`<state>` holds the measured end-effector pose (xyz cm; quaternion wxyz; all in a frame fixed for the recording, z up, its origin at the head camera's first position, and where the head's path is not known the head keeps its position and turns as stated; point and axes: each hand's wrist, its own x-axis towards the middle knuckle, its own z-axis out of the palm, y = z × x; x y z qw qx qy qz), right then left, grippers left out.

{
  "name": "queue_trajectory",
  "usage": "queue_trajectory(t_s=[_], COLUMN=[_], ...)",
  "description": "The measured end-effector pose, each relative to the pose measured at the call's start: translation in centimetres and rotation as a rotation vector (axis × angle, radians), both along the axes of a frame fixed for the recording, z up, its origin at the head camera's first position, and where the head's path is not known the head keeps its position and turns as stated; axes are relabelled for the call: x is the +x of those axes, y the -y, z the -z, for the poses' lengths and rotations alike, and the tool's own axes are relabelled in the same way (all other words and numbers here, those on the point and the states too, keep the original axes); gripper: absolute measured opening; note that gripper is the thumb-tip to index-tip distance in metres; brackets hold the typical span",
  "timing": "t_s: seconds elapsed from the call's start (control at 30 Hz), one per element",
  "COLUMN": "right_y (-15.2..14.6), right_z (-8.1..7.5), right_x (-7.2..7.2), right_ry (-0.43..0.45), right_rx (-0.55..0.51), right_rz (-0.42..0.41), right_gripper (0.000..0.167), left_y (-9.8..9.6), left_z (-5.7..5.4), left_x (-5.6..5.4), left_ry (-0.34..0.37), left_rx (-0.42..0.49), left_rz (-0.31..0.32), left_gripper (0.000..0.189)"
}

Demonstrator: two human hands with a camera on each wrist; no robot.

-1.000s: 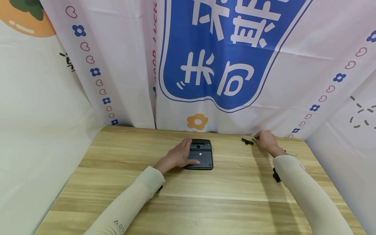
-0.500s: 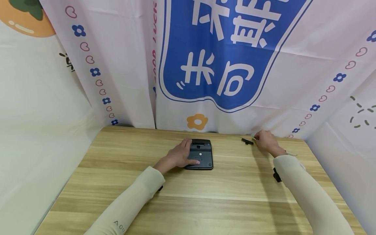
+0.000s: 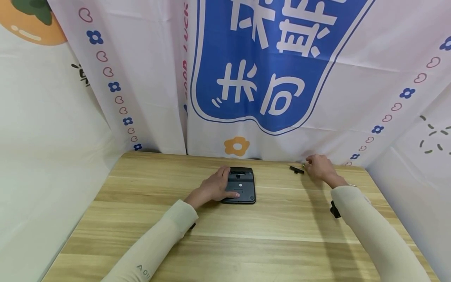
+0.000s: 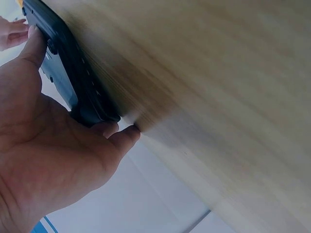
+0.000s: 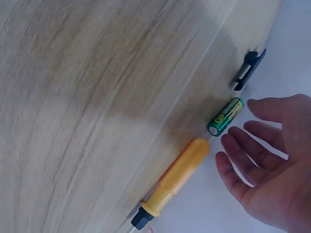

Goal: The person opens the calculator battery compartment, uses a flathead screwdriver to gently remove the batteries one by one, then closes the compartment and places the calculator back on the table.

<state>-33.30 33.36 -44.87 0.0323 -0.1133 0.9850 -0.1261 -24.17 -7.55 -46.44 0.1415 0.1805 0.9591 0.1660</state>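
A black calculator lies back up on the wooden table, its battery slot toward the far side. My left hand grips its left side, thumb on the back and fingers at the edge; part of the calculator is hidden under the hand. Far to the right, my right hand has loosely bent, spread fingers around a green battery lying on the table. A small gap shows between fingertips and battery. Just beyond the battery is a small black battery cover.
A screwdriver with a yellow handle lies beside the battery, mostly hidden by the right arm in the head view. A printed cloth hangs along the table's far edge, with white cloth on both sides.
My right hand has shifted slightly right, and its fingers have loosened from the battery. The left hand and the calculator have not moved.
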Motion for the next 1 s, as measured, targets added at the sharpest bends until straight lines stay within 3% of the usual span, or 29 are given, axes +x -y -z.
queue_trajectory(t_s=[0.43, 0.83, 1.0], right_y=[1.7, 2.2, 2.3], right_z=[-0.3, 0.2, 0.5], right_x=[0.1, 0.1, 0.0], right_ry=[-0.070, -0.080, -0.055], right_rx=[-0.016, -0.002, 0.006], right_rz=[-0.205, -0.277, -0.293], right_gripper=[0.038, 0.039, 0.022], left_y=[0.0, -0.1, 0.0], left_z=[-0.1, -0.1, 0.0], left_x=[0.1, 0.0, 0.0], left_ry=[-0.004, -0.004, -0.002], left_rx=[0.003, -0.005, -0.001], left_rz=[-0.001, 0.000, 0.000], left_gripper=[0.108, 0.108, 0.108])
